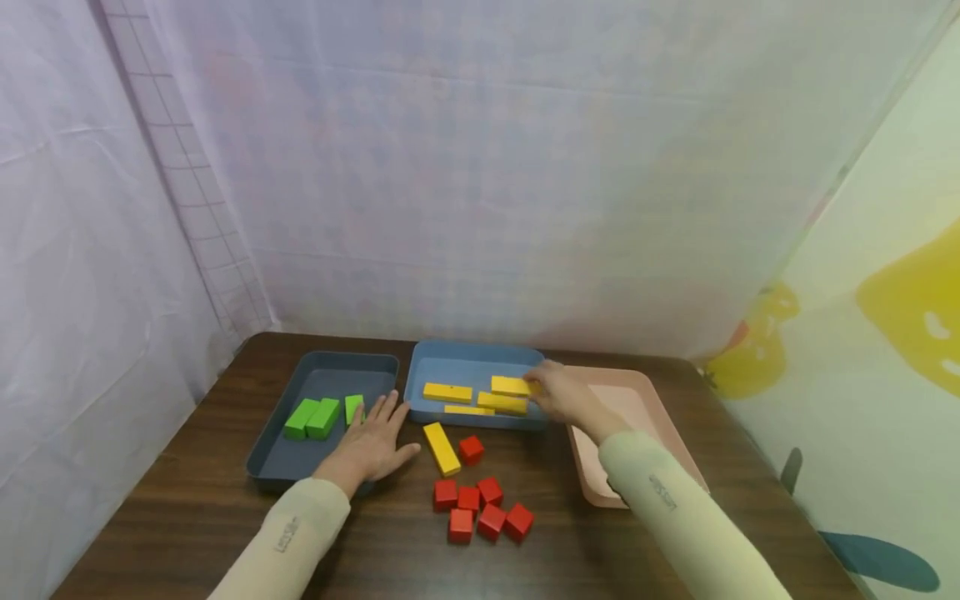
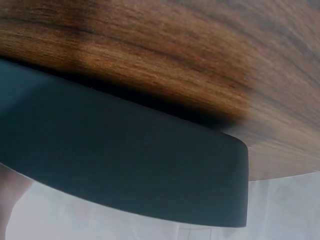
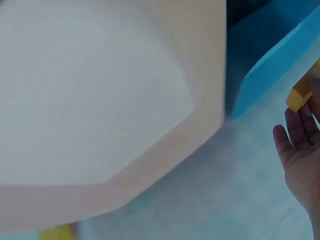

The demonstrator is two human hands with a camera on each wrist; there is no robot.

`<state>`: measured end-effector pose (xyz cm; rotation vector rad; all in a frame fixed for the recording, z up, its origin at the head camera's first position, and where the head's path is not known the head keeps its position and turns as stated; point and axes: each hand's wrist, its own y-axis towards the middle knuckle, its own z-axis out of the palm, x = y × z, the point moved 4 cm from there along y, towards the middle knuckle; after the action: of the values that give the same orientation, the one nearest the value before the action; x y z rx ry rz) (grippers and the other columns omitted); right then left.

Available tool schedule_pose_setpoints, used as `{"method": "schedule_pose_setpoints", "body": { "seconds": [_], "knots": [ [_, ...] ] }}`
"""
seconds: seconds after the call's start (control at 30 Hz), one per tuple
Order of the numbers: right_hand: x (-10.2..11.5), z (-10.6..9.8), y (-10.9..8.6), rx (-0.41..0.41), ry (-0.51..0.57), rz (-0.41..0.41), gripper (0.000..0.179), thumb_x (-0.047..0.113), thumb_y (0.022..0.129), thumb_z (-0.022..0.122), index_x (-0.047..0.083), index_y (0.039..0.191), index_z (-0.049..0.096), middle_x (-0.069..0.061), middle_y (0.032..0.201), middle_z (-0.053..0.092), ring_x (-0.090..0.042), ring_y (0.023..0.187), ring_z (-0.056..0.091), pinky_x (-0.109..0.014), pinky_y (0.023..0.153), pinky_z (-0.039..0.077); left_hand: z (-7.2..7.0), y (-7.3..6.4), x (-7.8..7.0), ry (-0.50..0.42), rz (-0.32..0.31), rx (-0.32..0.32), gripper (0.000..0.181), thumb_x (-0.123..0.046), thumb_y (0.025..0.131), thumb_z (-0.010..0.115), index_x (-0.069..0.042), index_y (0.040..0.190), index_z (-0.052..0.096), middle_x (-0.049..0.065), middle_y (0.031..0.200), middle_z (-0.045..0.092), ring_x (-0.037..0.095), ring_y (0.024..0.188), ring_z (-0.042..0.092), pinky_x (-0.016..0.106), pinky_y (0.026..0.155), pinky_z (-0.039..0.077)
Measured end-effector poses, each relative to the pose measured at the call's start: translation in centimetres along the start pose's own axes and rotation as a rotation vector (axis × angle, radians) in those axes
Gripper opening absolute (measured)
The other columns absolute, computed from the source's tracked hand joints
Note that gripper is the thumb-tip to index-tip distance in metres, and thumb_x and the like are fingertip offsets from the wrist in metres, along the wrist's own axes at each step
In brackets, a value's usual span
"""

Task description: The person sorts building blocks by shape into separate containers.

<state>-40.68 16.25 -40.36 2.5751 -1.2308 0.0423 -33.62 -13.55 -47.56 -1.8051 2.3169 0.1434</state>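
My right hand reaches over the right side of the light blue tray and pinches the right end of a yellow block. In the right wrist view the same yellow block shows between thumb and fingers at the right edge. Several other yellow blocks lie below and left of it in that tray. With fingers spread, my left hand lies over the right rim of the dark grey-blue tray. Its fingertips overlap a green block; two more green blocks sit to the left.
Between the forearms, several red cubes cluster on the wooden table. A single red cube and a yellow block lie just before the blue tray. The pink tray stands under my right forearm. White sheeting hangs behind.
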Motion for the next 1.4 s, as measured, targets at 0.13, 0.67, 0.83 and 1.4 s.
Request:
{"method": "schedule_pose_setpoints", "body": {
  "seconds": [0.13,0.67,0.83,1.4],
  "knots": [
    [-2.3,0.6,1.1,0.021,-0.001,0.182,0.032,0.007,0.087,0.065,-0.006,0.116,0.068,-0.020,0.110,0.063,-0.038,0.106,0.060,-0.051,0.095,0.048,0.0,0.0,0.1,0.013,-0.006,0.014,0.079,-0.055,0.099,0.050,-0.009,0.158,0.025,0.018,0.164,0.011,0.037,0.150,0.013,0.060,0.117,0.006],
    [-2.2,3.2,2.5,0.132,-0.063,0.364,0.038,0.009,0.089,0.068,0.001,0.126,0.064,-0.020,0.123,0.058,-0.038,0.115,0.055,-0.053,0.096,0.048,0.6,0.2,-0.8,0.007,0.028,0.006,0.078,-0.056,0.100,0.048,-0.009,0.158,0.026,0.016,0.164,0.011,0.036,0.150,0.013,0.060,0.117,0.007],
    [-2.0,3.3,2.3,0.144,-0.064,0.375,0.046,0.017,0.096,0.064,0.000,0.138,0.056,-0.024,0.138,0.051,-0.040,0.128,0.049,-0.056,0.104,0.041,0.4,0.3,-1.1,0.003,0.026,0.010,0.078,-0.056,0.099,0.049,-0.010,0.158,0.026,0.016,0.165,0.010,0.036,0.150,0.013,0.060,0.118,0.006],
    [2.1,3.8,2.0,0.059,0.081,0.186,0.038,0.017,0.094,0.069,-0.002,0.126,0.065,-0.020,0.122,0.064,-0.038,0.117,0.058,-0.051,0.099,0.047,0.0,0.1,-0.6,-0.026,0.033,-0.010,0.077,-0.053,0.099,0.052,-0.010,0.158,0.027,0.017,0.164,0.011,0.037,0.150,0.014,0.061,0.117,0.006]
  ]
}}
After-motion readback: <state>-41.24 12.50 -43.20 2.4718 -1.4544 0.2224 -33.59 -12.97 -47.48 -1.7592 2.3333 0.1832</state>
